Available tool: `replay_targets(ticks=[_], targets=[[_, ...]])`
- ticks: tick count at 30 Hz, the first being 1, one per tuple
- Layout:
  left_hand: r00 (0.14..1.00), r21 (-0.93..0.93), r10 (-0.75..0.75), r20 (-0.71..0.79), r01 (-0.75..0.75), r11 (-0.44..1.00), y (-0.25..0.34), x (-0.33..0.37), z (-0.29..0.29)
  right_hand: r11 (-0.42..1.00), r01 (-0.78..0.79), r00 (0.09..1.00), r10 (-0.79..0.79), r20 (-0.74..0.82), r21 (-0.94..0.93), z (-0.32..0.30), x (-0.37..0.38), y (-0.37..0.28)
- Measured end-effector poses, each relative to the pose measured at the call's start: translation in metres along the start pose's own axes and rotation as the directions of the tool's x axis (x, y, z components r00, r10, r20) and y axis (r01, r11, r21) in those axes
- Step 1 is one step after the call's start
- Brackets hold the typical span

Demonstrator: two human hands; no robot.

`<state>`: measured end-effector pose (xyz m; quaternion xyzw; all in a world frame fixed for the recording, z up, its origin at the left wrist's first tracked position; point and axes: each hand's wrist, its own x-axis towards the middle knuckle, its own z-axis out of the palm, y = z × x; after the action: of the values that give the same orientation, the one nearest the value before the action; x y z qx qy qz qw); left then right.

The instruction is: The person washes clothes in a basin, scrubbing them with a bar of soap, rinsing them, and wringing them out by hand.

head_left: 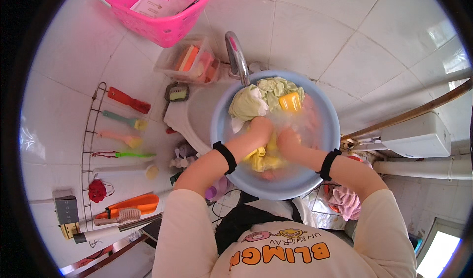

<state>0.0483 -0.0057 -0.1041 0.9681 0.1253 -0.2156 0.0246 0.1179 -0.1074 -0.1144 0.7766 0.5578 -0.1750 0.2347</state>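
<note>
We have both hands down in the blue basin (pixel 224 130), which sits in the white sink (pixel 199 115) under the metal tap (pixel 236 56). Our left hand (pixel 260 128) and right hand (pixel 288 141) are closed around a yellow cloth (pixel 263 158) that lies bunched in the soapy water, directly beneath and between the two hands and trailing toward the near rim of the basin.

Soaked through, the yellow cloth will likely feel heavy for its size, limp and slippery with suds, sagging wherever it is not held. It looks sturdy enough for firm squeezing; nothing about it seems fragile. We judge the best hold is a full fistful of the bunched fabric in each hand, close together, rather than a pinch at an edge, which would slide out.

Beyond the hands, at the far side of the basin, a pale green garment (pixel 261 98) floats in folds, touching a small yellow scrubbing brush (pixel 289 101). These lie just past our knuckles, apart from the cloth we grip. Black bands sit on both wrists.
</note>
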Motion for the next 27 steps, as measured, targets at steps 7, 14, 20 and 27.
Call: replay_targets(ticks=[7,14,20,27], targets=[[0.980,-0.067,-0.118,-0.158,0.108,0.992,0.002,-0.006,0.017,0.983,-0.096,0.993,0.106,-0.053,0.158,-0.007,0.001,-0.012],[0.961,-0.208,0.039,-0.272,-0.098,0.973,0.009,-0.076,-0.031,0.786,0.609,0.573,-0.346,-0.743,0.104,0.001,-0.056,0.077],[0.963,-0.173,0.011,-0.268,-0.059,0.983,0.015,-0.103,-0.083,0.715,0.351,0.841,0.042,-0.539,0.604,-0.031,-0.064,0.115],[0.947,-0.221,-0.113,-0.302,0.045,0.974,-0.010,-0.111,-0.107,0.752,0.357,0.804,0.055,-0.592,0.555,-0.043,-0.011,0.105]])
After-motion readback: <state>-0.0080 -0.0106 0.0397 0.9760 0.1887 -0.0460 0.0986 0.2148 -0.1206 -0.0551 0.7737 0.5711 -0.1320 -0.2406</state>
